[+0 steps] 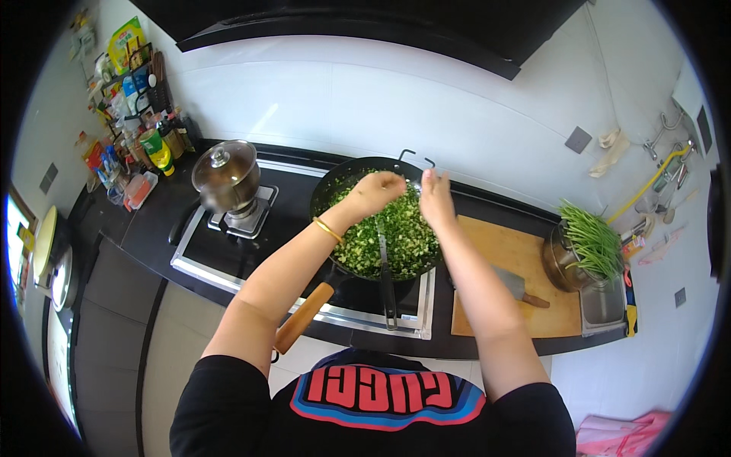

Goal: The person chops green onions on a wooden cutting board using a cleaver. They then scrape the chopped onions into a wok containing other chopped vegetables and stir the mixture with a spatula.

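A large black wok (318,190) full of chopped green and pale yellowish bits (396,232) sits on the stove. Over its far part my left hand (378,192) hangs with curled fingers, a gold bangle on the wrist. Close beside it, above the wok's far right side, my right hand (436,199) is raised with its fingers drawn together and slightly blurred. Whatever either hand holds is hidden or too small to name. A black-handled utensil (387,286) leans in the wok, its handle over the near rim. The wok's wooden handle (304,316) points toward me, past my left forearm.
A lidded pot (226,174) stands on the left burner. Bottles and condiments (156,148) crowd the far left corner. At right, a cleaver (512,286) lies on a wooden cutting board (491,236), near a metal pot (560,259) of long green stalks (590,240). A range hood (365,30) hangs overhead.
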Action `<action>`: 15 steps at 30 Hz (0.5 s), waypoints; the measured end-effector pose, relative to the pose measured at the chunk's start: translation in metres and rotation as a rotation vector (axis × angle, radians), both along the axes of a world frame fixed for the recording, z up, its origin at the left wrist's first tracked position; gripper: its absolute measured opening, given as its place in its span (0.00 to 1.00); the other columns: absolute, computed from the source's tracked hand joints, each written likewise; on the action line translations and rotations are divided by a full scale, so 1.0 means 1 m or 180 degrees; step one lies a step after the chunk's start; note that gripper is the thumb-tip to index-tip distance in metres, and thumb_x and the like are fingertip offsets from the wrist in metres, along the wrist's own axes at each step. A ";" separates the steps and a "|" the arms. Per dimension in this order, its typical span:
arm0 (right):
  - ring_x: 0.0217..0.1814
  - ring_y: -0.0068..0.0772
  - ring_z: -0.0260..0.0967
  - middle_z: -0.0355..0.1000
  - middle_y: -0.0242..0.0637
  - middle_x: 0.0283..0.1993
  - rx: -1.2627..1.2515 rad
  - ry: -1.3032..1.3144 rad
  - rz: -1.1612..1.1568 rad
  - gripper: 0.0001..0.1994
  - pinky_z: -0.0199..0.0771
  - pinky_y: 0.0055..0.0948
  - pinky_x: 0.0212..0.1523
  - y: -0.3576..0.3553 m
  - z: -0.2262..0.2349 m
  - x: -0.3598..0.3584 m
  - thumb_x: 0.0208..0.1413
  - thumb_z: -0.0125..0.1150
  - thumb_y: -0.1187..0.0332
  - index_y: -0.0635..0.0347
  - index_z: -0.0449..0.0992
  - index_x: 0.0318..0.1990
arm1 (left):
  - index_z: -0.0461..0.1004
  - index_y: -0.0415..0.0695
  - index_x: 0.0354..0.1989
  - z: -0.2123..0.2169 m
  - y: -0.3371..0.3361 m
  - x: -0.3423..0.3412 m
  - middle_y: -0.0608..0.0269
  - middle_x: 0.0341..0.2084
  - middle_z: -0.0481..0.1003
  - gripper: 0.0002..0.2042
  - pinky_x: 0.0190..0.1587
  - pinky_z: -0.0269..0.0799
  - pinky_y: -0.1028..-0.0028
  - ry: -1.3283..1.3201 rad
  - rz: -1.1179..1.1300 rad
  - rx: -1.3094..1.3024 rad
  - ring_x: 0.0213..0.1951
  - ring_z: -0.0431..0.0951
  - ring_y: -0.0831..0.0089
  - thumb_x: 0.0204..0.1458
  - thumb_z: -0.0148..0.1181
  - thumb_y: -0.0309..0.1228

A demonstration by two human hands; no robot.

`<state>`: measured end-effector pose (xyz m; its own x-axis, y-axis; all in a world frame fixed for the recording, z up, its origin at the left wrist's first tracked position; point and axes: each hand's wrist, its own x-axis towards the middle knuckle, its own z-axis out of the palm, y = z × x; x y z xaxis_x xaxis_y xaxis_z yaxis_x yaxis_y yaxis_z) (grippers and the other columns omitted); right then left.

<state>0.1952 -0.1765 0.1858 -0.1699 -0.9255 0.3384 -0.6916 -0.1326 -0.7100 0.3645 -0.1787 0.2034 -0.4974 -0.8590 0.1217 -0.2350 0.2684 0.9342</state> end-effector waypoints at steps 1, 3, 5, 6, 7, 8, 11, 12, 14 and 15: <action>0.61 0.52 0.54 0.55 0.54 0.60 -0.0682 0.0620 0.0112 0.22 0.52 0.45 0.59 0.008 0.009 -0.002 0.61 0.38 0.60 0.67 0.60 0.56 | 0.72 0.41 0.43 0.005 0.006 0.006 0.56 0.38 0.74 0.16 0.46 0.68 0.63 -0.0939 0.0253 -0.0853 0.43 0.74 0.62 0.50 0.54 0.39; 0.59 0.51 0.57 0.61 0.52 0.56 -0.1033 0.0013 0.1042 0.18 0.55 0.40 0.59 0.030 0.033 0.017 0.60 0.44 0.62 0.68 0.67 0.50 | 0.73 0.44 0.42 -0.001 0.007 0.012 0.56 0.39 0.74 0.15 0.45 0.68 0.64 -0.2264 0.0749 -0.1773 0.43 0.73 0.61 0.47 0.56 0.38; 0.59 0.49 0.58 0.63 0.51 0.54 -0.1499 0.0268 0.1414 0.16 0.56 0.39 0.59 0.056 0.041 0.050 0.59 0.46 0.64 0.64 0.69 0.49 | 0.73 0.47 0.41 -0.001 0.007 0.017 0.57 0.40 0.73 0.14 0.46 0.67 0.62 -0.3015 0.0684 -0.2098 0.46 0.71 0.61 0.47 0.55 0.37; 0.59 0.49 0.57 0.61 0.50 0.56 -0.1741 0.0727 0.1856 0.15 0.57 0.39 0.58 0.068 0.045 0.059 0.58 0.47 0.65 0.60 0.68 0.50 | 0.72 0.48 0.42 -0.005 0.005 0.018 0.58 0.42 0.72 0.14 0.47 0.65 0.60 -0.3092 0.0449 -0.2180 0.48 0.69 0.61 0.47 0.53 0.36; 0.60 0.49 0.57 0.59 0.50 0.59 -0.1974 0.1187 0.2302 0.16 0.58 0.40 0.56 0.075 0.046 0.063 0.57 0.48 0.66 0.57 0.67 0.52 | 0.72 0.47 0.42 -0.008 -0.011 0.009 0.58 0.44 0.71 0.14 0.49 0.63 0.56 -0.3209 0.0141 -0.1367 0.49 0.68 0.60 0.47 0.54 0.37; 0.60 0.48 0.57 0.56 0.51 0.60 -0.1732 0.1603 0.1610 0.18 0.59 0.42 0.55 0.063 0.025 0.058 0.56 0.49 0.67 0.54 0.65 0.55 | 0.72 0.47 0.42 -0.015 -0.012 0.014 0.57 0.43 0.71 0.15 0.48 0.64 0.58 -0.3146 0.0339 -0.1537 0.49 0.69 0.60 0.47 0.55 0.38; 0.64 0.56 0.50 0.45 0.58 0.65 0.0559 0.0737 -0.0416 0.20 0.56 0.42 0.59 0.021 -0.025 0.009 0.59 0.44 0.67 0.62 0.59 0.59 | 0.72 0.43 0.42 0.005 0.004 0.015 0.53 0.42 0.71 0.17 0.46 0.68 0.63 -0.2988 0.0580 -0.1702 0.47 0.70 0.56 0.45 0.58 0.40; 0.62 0.59 0.52 0.46 0.67 0.62 -0.0250 0.0562 0.0198 0.20 0.54 0.45 0.60 0.033 -0.016 0.014 0.59 0.43 0.67 0.70 0.61 0.56 | 0.72 0.41 0.41 -0.003 -0.002 0.022 0.52 0.42 0.71 0.18 0.46 0.68 0.64 -0.2970 0.0611 -0.1753 0.47 0.70 0.56 0.45 0.58 0.40; 0.68 0.52 0.40 0.41 0.56 0.66 -0.0661 0.0678 0.0927 0.24 0.46 0.41 0.64 0.057 -0.002 0.047 0.61 0.38 0.59 0.62 0.54 0.61 | 0.72 0.38 0.39 -0.013 -0.003 0.025 0.50 0.43 0.70 0.18 0.47 0.68 0.62 -0.2912 0.0562 -0.1769 0.46 0.70 0.56 0.45 0.58 0.38; 0.71 0.47 0.33 0.37 0.49 0.68 -0.0619 0.0298 0.1311 0.25 0.41 0.38 0.67 0.072 0.008 0.069 0.62 0.35 0.56 0.58 0.51 0.63 | 0.71 0.38 0.40 -0.028 -0.009 0.029 0.49 0.42 0.70 0.16 0.48 0.68 0.63 -0.2666 0.0570 -0.1701 0.45 0.71 0.55 0.45 0.56 0.36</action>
<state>0.2639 -0.1049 0.1942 0.2380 -0.8274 0.5087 -0.6133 -0.5341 -0.5818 0.3939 -0.1872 0.1755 -0.4682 -0.8644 0.1831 -0.8383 0.5001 0.2174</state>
